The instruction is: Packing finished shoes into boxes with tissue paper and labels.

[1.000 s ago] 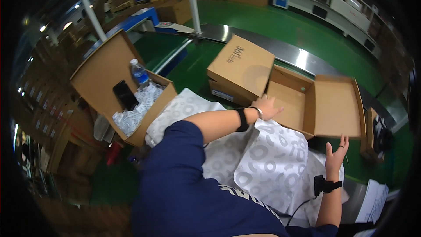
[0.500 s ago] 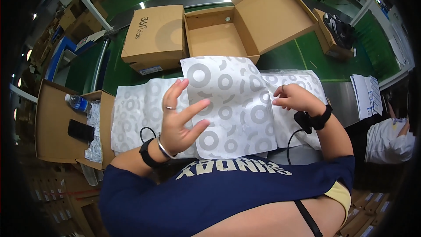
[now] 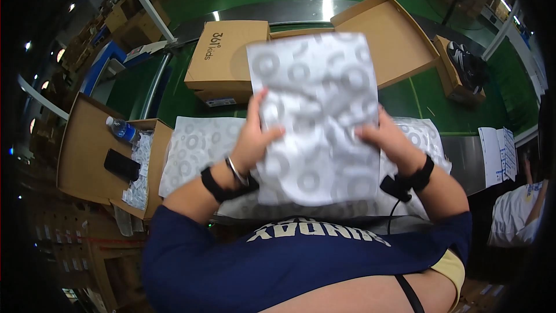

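A sheet of white wrapping paper [image 3: 315,162] with grey ring patterns is lifted in front of me, slightly blurred. My left hand [image 3: 255,138] grips its left edge with the thumb on top. At the right edge my right hand [image 3: 392,139] pinches it in the same way, the fingers hidden behind. Beneath lies a stack of the same patterned paper [image 3: 188,153] along the near edge of the work surface. Just beyond the sheet stands an open cardboard shoe box [image 3: 385,40], its lid tipped back; the sheet covers most of its inside.
Left of the open box is a closed shoe box [image 3: 229,58]. Black shoes [image 3: 465,66] rest on a box at the far right. A carton [image 3: 87,156] at left holds a bottle [image 3: 123,129], a black phone [image 3: 121,165] and small packets. Papers [image 3: 497,153] lie at right, near another person's sleeve [image 3: 512,211].
Both hands have taken hold of the top sheet, which is raised off the stack and moved toward the open box. The whole view has shifted slightly.
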